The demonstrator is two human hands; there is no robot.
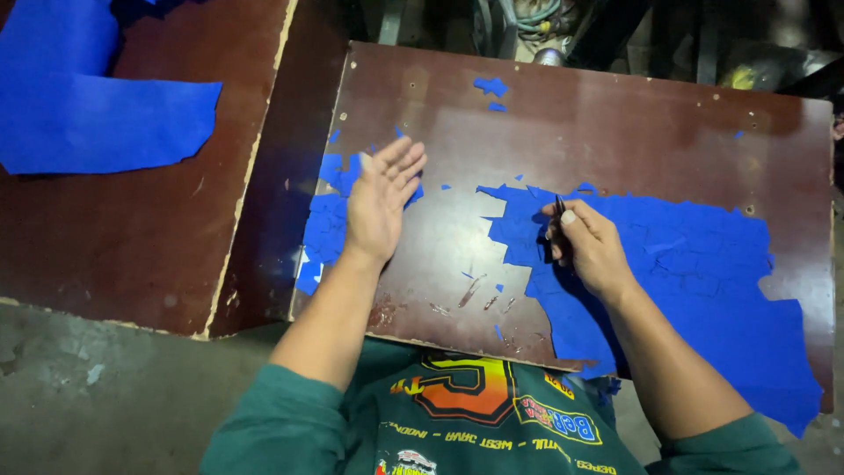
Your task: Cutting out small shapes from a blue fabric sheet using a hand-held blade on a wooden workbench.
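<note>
Right hand, its grip closed around a thin dark tool, rests on the blue film's torn left edge. Left hand hovers open, empty, well left of that edge, over the tabletop.

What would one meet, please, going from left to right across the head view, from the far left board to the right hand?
Large blue sheet → small blue pieces → left hand → bare brown board → right hand gripping a thin dark tool.
</note>
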